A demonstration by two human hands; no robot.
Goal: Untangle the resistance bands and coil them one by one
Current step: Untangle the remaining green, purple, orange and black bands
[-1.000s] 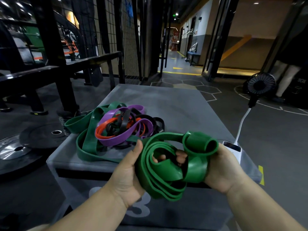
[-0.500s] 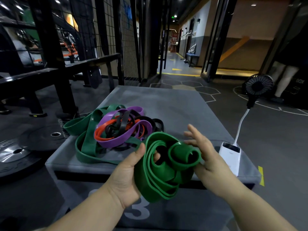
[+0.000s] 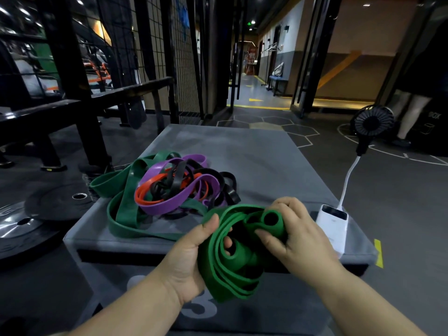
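One green band (image 3: pixel 225 284) is hanging at 6 o'clock before the tabletop (image 3: pixel 266 161), the left hand (image 3: pixel 189 253) clamping its stacked loops, the right hand (image 3: pixel 298 236) pinching the rolled end (winding snug with edges aligned looks wisest). Tangled bands (image 3: pixel 167 207) are lying at 10 o'clock; a "3" (image 3: pixel 198 309) is showing on the tabletop's front face.
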